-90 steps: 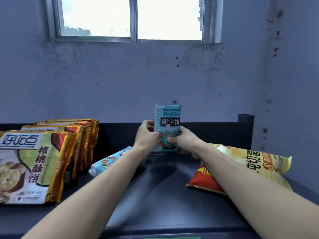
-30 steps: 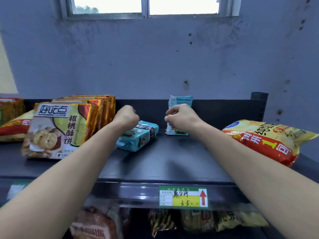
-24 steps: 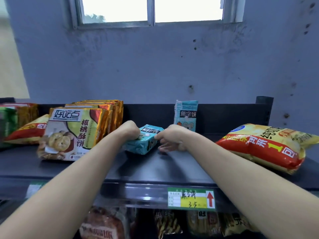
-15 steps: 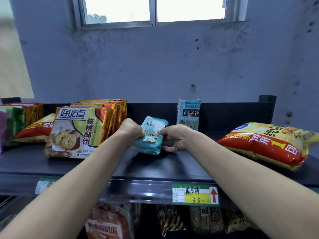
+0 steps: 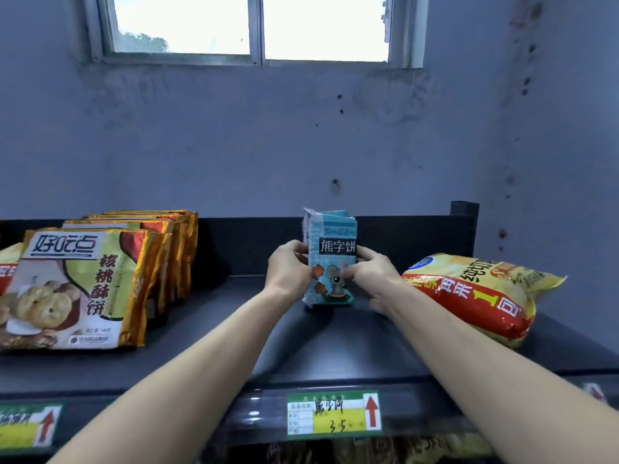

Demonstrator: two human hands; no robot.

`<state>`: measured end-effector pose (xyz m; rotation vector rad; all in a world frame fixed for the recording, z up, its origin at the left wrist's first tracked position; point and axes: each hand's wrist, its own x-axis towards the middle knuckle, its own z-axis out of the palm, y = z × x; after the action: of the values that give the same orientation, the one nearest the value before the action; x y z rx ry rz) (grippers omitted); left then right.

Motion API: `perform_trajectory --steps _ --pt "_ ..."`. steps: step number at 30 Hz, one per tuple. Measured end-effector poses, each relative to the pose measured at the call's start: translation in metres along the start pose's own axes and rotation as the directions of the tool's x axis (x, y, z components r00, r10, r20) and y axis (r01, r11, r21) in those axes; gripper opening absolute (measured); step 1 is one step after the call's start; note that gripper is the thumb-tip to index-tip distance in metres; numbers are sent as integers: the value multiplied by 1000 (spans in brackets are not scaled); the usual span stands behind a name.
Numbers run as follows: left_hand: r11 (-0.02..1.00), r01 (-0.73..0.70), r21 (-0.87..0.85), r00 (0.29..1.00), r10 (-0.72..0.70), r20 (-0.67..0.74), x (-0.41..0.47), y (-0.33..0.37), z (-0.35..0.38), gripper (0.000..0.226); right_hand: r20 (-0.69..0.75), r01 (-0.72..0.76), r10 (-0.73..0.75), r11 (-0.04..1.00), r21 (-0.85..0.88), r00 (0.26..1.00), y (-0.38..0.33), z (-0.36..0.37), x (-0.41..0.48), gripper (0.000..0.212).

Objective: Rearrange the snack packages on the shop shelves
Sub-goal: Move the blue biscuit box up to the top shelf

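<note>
Both hands grip blue biscuit pack (image 5: 335, 262): left hand (image 5: 290, 271) and right hand (image 5: 370, 274) pinch its sides, likely keeping it upright. Pack stands mid shelf (image 5: 321, 343), label facing front, between cookie bags (image 5: 83, 289) and chip bag (image 5: 475, 293).

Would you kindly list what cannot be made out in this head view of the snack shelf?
- Second blue pack: hidden behind the front blue pack held by the left hand and right hand.
- Lower-shelf goods: dark, cut off by the bottom edge.
- Price tag handwriting: too small.
- Red packet: cut off at the left edge.
</note>
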<state>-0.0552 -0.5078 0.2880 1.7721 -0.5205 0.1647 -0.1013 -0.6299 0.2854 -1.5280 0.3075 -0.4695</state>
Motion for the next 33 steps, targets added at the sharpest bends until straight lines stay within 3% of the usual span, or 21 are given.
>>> perform_trajectory --steps 5,9,14,19,22,33 --pt "999 9 37 997 -7 -71 10 -12 -2 23 80 -23 18 998 59 997 3 6 8 46" --pt "999 11 30 998 -9 -56 14 -14 -4 21 61 -17 13 998 65 998 1 10 6 49" --pt "999 44 -2 999 -44 -6 12 -12 -5 26 30 20 -19 999 -51 999 3 12 3 46" --pt "996 53 79 994 -44 -103 8 -9 -11 36 -58 107 -125 962 -253 990 -6 6 -16 52" --pt "994 25 108 990 -9 -143 -3 -1 -17 33 -59 184 -213 930 -317 975 -10 2 -31 45" --pt "981 -171 92 983 176 -48 -90 43 -33 21 85 431 -439 799 -419 895 -18 -8 -106 37"
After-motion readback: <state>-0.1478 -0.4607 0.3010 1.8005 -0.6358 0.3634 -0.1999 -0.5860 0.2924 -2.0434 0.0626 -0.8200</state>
